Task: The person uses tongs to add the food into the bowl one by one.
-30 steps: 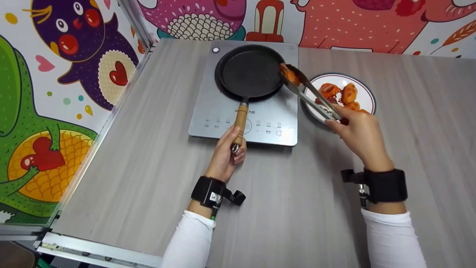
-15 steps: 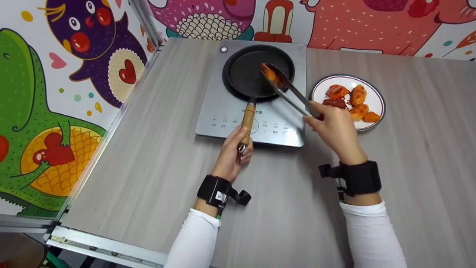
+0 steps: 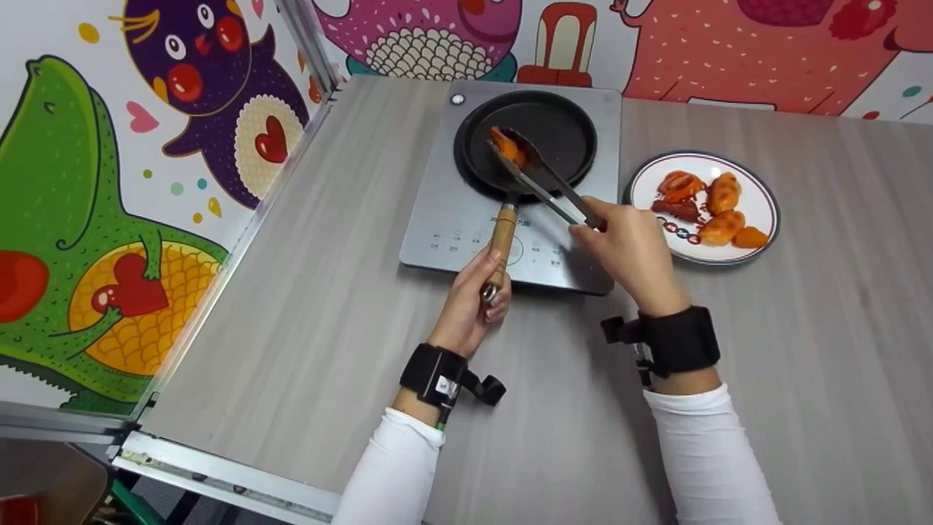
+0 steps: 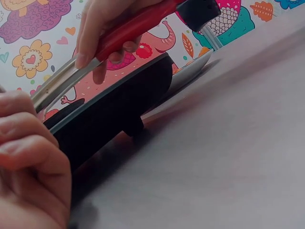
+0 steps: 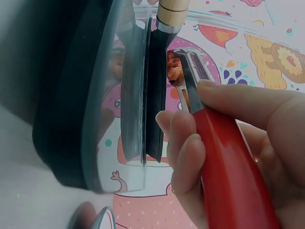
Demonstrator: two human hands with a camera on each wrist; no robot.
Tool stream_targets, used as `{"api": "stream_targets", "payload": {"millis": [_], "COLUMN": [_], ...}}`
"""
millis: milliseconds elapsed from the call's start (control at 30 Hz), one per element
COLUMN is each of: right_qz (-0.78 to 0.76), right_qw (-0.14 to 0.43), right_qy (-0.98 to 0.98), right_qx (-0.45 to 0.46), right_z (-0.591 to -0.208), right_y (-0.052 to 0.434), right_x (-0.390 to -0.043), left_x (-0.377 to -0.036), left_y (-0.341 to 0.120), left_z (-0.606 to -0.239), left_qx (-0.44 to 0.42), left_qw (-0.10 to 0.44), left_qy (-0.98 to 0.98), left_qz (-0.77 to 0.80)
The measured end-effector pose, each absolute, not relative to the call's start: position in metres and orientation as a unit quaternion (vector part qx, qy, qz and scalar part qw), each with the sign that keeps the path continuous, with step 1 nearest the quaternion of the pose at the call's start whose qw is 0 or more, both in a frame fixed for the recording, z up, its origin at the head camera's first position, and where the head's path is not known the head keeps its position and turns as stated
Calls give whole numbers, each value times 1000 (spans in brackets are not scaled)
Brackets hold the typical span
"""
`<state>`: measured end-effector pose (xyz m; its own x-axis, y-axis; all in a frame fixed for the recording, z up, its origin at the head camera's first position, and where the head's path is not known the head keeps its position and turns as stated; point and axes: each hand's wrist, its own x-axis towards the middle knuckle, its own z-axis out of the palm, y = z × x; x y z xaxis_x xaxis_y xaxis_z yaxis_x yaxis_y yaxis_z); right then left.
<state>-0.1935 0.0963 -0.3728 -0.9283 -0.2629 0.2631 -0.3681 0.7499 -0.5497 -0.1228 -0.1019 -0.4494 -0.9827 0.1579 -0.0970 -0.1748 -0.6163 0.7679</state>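
Observation:
My left hand [image 3: 474, 302] grips the wooden handle [image 3: 501, 244] of a black frying pan [image 3: 561, 142], which sits on a silver induction cooktop [image 3: 437, 219]. With my right hand [image 3: 630, 248] I hold metal tongs [image 3: 543, 191], whose red handle [image 5: 228, 162] shows in the right wrist view. Between the tong tips is an orange-red piece of food [image 3: 508, 148], over the left part of the pan. In the left wrist view, the fingers of my left hand [image 4: 28, 157] curl at the left edge, while my right hand [image 4: 102, 28] grips the tongs above the cooktop.
Right of the cooktop stands a white plate [image 3: 754, 197] with a dark rim, bearing several pieces of orange and reddish food. A painted wall [image 3: 678, 58] closes off the back, and a metal frame rail [image 3: 219, 299] runs along the table's left side.
My right hand has carried the tongs and the food leftward, from the pan's right rim to over its left part. The left hand keeps its grip on the handle. The head view has shifted slightly.

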Motion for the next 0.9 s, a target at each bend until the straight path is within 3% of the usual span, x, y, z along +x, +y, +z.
{"api": "stream_targets", "payload": {"millis": [367,900], "right_qz": [289,292], "right_qw": [94,52], "right_qy": [-932,-936], "right_qx": [198,189], "right_z": [-375,-368], "right_y": [90,84], "right_x": [-197,-197], "left_x": [-124,-123], "left_y": [-102,-101], "left_z": [-449,-450], "left_qx": [-18,-14], "left_qw": [88,88], "left_qy": [430,435], "left_qz": [898,896]}}
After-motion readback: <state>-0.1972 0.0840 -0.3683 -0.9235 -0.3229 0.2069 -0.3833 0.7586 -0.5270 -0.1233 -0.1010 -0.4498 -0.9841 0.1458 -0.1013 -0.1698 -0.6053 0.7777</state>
